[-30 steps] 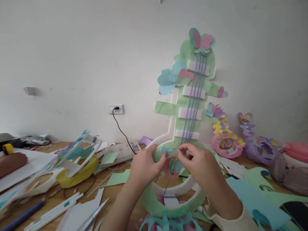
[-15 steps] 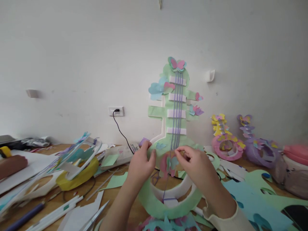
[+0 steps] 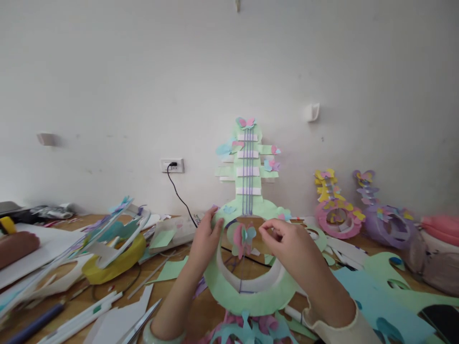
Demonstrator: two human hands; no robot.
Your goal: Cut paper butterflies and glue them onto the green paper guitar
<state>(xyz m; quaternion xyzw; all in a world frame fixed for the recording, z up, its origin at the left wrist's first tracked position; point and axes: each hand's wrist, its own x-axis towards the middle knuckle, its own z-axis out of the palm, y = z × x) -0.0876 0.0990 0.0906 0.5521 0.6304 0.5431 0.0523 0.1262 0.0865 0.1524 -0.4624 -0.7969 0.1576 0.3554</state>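
A green paper-and-foam guitar (image 3: 247, 200) stands upright on the wooden table, with purple strings, white strips and small paper butterflies on its neck. My left hand (image 3: 206, 241) grips the left rim of its ring-shaped body. My right hand (image 3: 290, 243) is closed in a pinch at the ring's upper right, right beside the pink and blue paper butterflies (image 3: 242, 237) hanging in the opening; what the fingertips hold is too small to make out.
Scissors (image 3: 138, 325) and white foam strips lie at the front left. A yellow ring craft (image 3: 113, 263) sits left. Pink (image 3: 337, 217) and purple (image 3: 389, 222) guitar crafts lean on the wall at right. A black cable (image 3: 179, 193) runs from the wall socket. Blue paper sheets (image 3: 373, 298) cover the right.
The guitar has moved away from me toward the wall and looks smaller and more upright. Both hands stayed on its ring body.
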